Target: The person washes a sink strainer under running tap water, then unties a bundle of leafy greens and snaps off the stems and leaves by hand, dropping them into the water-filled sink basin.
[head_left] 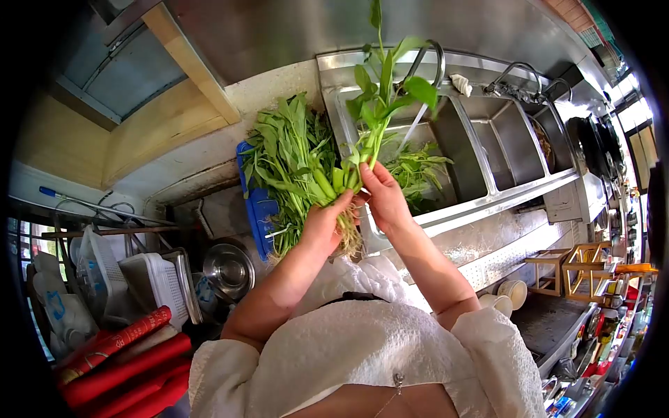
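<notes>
Steel sink [468,157] at far right; at left, leafy-greens heap [286,143] on blue crate [260,219], prob. mostly undone; smaller greens batch [421,167] in sink's L bowl, prob. done. Betw. these, we've stalk bunch [380,132] pinched in L hand [325,224] & R hand [385,197].

Crate [259,216] mostly hidden by greens [289,150]; held stalk [380,132] runs off top edge; far-right clutter [601,348] too small.

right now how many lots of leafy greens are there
3: a green leafy bunch in the left hand and right hand, a pile on the blue plastic basket, a cluster inside the metal sink. Some may be hidden.
</notes>
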Tool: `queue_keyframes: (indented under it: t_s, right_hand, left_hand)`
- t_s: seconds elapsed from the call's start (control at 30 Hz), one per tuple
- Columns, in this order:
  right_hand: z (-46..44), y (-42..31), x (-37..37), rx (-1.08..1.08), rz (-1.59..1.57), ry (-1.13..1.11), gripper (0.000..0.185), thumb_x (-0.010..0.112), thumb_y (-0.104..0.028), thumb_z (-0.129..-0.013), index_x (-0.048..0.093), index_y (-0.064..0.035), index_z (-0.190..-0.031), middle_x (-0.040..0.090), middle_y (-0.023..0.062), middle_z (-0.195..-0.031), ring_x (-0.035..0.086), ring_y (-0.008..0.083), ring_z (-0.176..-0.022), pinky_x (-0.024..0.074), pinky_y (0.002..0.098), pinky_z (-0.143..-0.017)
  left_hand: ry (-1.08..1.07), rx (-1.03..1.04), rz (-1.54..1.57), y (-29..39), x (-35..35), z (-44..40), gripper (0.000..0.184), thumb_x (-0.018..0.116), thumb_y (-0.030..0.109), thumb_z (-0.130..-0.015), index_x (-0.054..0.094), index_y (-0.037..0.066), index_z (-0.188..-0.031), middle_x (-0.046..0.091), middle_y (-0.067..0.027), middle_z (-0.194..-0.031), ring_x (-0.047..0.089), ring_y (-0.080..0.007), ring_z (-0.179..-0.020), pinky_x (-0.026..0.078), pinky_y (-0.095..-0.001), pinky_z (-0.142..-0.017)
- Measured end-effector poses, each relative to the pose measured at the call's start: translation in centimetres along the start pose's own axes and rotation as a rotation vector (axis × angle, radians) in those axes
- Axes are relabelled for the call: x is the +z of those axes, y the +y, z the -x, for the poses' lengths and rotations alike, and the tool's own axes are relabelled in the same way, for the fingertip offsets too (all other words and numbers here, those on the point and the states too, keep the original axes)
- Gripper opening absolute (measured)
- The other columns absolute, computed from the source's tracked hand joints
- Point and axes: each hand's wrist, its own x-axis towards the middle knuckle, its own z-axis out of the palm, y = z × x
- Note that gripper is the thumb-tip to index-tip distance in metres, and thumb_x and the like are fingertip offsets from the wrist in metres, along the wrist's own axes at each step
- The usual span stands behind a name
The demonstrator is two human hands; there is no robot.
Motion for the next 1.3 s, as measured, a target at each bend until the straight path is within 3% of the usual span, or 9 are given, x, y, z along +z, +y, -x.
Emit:
queue_keyframes:
  t_s: [0.23,0.3,0.4,0.57,0.87,0.97,1.03,1.13,1.3]
  right_hand:
    - [-0.8,3.9,-3.8,0.144,0.305,0.025,0.019,0.051,-0.022,-0.085,0.055,-0.0086,-0.098,0.058,-0.0014,-0.085,0.053,0.0069,-0.071,0.0416,0.0212,-0.063]
    - [-0.3,4.0,-4.5,-0.164,1.19,0.182,0.018,0.057,-0.018,-0.08,0.055,-0.0065,-0.093,0.058,0.0013,-0.075,0.054,0.0104,-0.064,0.0419,0.0224,-0.06]
    - [-1.0,2.6,-4.9,-1.004,1.508,0.158,0.017,0.056,-0.009,-0.072,0.055,-0.0091,-0.089,0.052,0.0072,-0.082,0.051,0.0241,-0.075,0.0403,0.0317,-0.066]
    - [-3.1,1.5,-5.4,-1.224,1.746,-0.033,0.025,0.06,-0.01,-0.067,0.054,-0.0107,-0.092,0.052,0.0054,-0.094,0.05,0.0219,-0.091,0.0347,0.04,-0.084]
    - [-4.3,1.4,-8.7,-0.852,1.539,-0.169,0.012,0.059,-0.012,-0.074,0.055,-0.0085,-0.084,0.052,0.0062,-0.085,0.051,0.0221,-0.08,0.0399,0.0318,-0.077]
    - [-6.3,2.2,-11.9,-0.429,0.852,-0.127,0.006,0.055,-0.009,-0.081,0.055,-0.005,-0.084,0.053,0.0022,-0.079,0.047,0.0098,-0.069,0.0394,0.022,-0.061]
    - [-7.6,0.4,-13.8,-0.217,0.558,0.261,0.016,0.053,-0.021,-0.084,0.055,-0.0047,-0.085,0.053,-0.0031,-0.073,0.045,0.0081,-0.065,0.0381,0.0213,-0.058]
    - [-8.6,-1.2,-17.8,-0.445,1.595,0.465,0.013,0.053,-0.011,-0.076,0.056,-0.0048,-0.087,0.055,0.0142,-0.09,0.054,0.0256,-0.079,0.0434,0.038,-0.07]
    - [-3.2,-1.6,-8.1,-1.02,1.648,0.002,0.031,0.058,-0.008,-0.07,0.054,-0.0077,-0.1,0.049,0.0117,-0.108,0.045,0.0294,-0.102,0.0359,0.0402,-0.087]
  left_hand:
    - [0.213,0.0,-0.069,-1.1,-3.4,0.1,0.017,0.053,0.018,-0.082,0.055,0.004,-0.091,0.049,0.0012,-0.065,0.045,-0.0077,-0.054,0.037,-0.0221,-0.046]
    - [0.257,-0.007,-0.064,-1.2,-4.9,0.0,0.008,0.056,0.016,-0.08,0.051,0.01,-0.081,0.048,0.0012,-0.061,0.045,-0.0072,-0.052,0.036,-0.0225,-0.041]
    - [0.2,-0.024,-0.047,-0.9,-6.2,0.6,0.008,0.056,0.015,-0.08,0.05,0.008,-0.081,0.046,0.0008,-0.06,0.042,-0.0074,-0.051,0.034,-0.0226,-0.041]
    - [0.131,-0.042,-0.01,-0.8,-6.5,1.2,0.012,0.053,0.016,-0.082,0.051,0.005,-0.086,0.043,0.001,-0.059,0.039,-0.0083,-0.049,0.031,-0.0229,-0.042]
    - [0.085,-0.052,0.203,-2.3,-6.2,-0.7,0.024,0.049,0.02,-0.085,0.049,-0.002,-0.095,0.037,0.0028,-0.06,0.035,-0.0073,-0.054,0.03,-0.0213,-0.047]
    - [0.098,-0.033,0.163,-3.3,-4.8,-2.0,0.023,0.048,0.019,-0.085,0.05,-0.002,-0.094,0.039,0.0025,-0.059,0.036,-0.0072,-0.052,0.03,-0.0211,-0.045]
    - [0.094,-0.026,0.171,-3.9,-4.0,-2.8,0.02,0.048,0.018,-0.085,0.05,-0.001,-0.092,0.04,0.0024,-0.059,0.037,-0.0073,-0.051,0.031,-0.0211,-0.045]
    - [0.168,0.063,-0.032,-3.7,-2.8,-3.0,0.015,0.052,0.016,-0.084,0.052,0.002,-0.089,0.042,0.0022,-0.058,0.039,-0.0073,-0.05,0.032,-0.0219,-0.043]
    - [0.221,0.117,-0.208,-4.2,-1.5,-3.7,0.005,0.055,0.013,-0.081,0.052,0.009,-0.08,0.045,0.0027,-0.059,0.04,-0.0064,-0.047,0.035,-0.0219,-0.041]
